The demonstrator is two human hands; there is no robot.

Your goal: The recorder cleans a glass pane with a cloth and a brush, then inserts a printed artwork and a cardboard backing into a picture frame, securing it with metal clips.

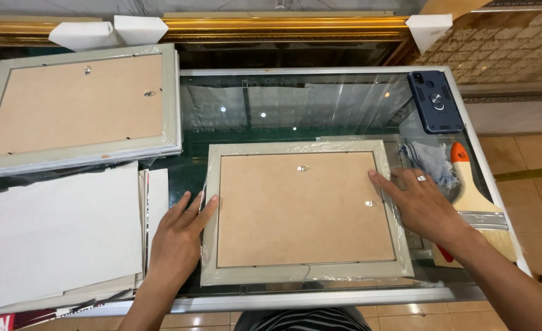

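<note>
Here the glass desk [344, 92] carries a face-down picture frame [304, 211] near its front edge, wrapped in clear film. The left hand [179, 236] lies flat against its left rail, grip spread; the right hand [421, 202] presses its right rail, fingers extended. A paintbrush [476, 202], cloth [433, 162] and phone [433, 101] lie right.

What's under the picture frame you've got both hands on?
The picture frame lies face down on the glass counter, left hand and right hand at its sides. A brush and cloth lie beside it. Anything beneath the frame is covered.
</note>
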